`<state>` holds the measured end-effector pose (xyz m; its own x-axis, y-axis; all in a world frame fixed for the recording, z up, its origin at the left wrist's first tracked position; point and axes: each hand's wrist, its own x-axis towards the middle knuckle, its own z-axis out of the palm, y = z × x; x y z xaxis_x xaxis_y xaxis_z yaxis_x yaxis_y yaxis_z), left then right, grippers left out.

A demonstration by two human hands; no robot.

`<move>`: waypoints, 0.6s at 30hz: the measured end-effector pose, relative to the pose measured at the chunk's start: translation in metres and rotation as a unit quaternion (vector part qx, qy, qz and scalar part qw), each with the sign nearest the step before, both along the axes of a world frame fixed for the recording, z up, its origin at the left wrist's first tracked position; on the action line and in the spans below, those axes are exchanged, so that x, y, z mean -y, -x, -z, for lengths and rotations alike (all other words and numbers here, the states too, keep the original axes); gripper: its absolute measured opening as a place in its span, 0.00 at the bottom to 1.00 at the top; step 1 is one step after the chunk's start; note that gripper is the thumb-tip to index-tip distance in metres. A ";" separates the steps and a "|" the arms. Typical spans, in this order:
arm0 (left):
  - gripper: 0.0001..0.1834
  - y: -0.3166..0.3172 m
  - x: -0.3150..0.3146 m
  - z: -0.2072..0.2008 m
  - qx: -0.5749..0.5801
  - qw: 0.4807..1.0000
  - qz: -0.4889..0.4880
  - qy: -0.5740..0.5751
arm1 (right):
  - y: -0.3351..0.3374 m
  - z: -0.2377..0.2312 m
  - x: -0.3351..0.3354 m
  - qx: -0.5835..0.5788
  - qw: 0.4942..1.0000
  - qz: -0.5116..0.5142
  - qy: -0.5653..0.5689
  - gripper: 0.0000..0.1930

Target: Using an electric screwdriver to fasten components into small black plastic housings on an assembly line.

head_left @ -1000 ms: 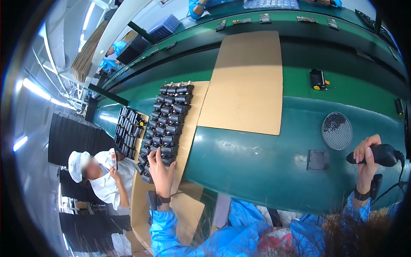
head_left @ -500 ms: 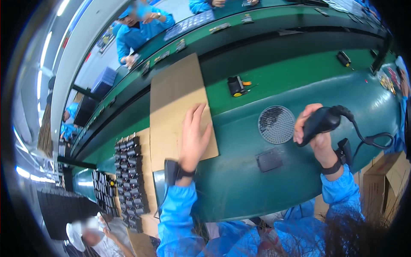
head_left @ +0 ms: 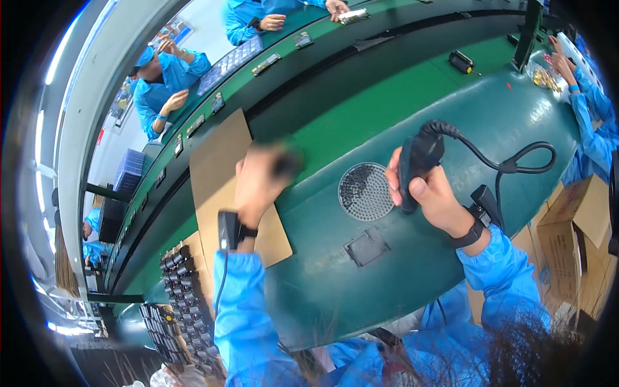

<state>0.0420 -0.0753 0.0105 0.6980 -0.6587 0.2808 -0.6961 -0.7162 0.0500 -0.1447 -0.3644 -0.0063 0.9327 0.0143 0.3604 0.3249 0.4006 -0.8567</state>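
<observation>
My right hand [head_left: 437, 200] is wrapped round a black corded handheld tool [head_left: 422, 155], held upright above the green bench; its cable loops off to the right. My left hand [head_left: 256, 184], smeared by motion, is over the cardboard sheet [head_left: 222, 151], with a blurred dark rounded part [head_left: 285, 164] at its fingers. Beside the tool lies a round dimpled dish [head_left: 380, 193] partly filled with small dark pieces. Nearer to me, a flat black rectangular plate [head_left: 367, 248] rests on the bench.
Rows of black cylindrical parts [head_left: 187, 290] stand at the lower left. Another black cylindrical part [head_left: 461, 61] lies on the green belt [head_left: 387, 97]. An open carton [head_left: 561, 238] stands at the right. Co-workers in blue [head_left: 171, 80] sit across the line and at the right.
The whole view has shifted. The black-and-yellow part that lay on the belt is gone from its place, and a dark part is now at my left hand. The right hand keeps the tool.
</observation>
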 end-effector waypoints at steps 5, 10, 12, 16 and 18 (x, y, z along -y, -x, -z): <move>0.33 0.117 0.001 -0.010 -0.073 0.982 0.008 0.172 | -0.005 -0.003 -0.008 0.006 1.000 0.026 0.000 0.23; 0.32 0.188 0.026 -0.006 -0.090 0.984 0.068 0.140 | -0.006 0.000 -0.009 0.007 1.000 0.022 -0.012 0.24; 0.31 0.195 0.033 0.000 -0.090 0.988 0.065 0.109 | -0.006 0.001 -0.009 0.004 1.000 0.021 -0.008 0.24; 0.32 0.200 0.038 0.008 -0.111 0.991 0.035 0.067 | -0.005 0.002 -0.009 0.009 1.000 0.016 -0.006 0.26; 0.33 0.203 0.039 0.011 -0.108 0.991 0.036 0.064 | -0.003 0.001 -0.010 0.012 1.000 0.020 0.001 0.28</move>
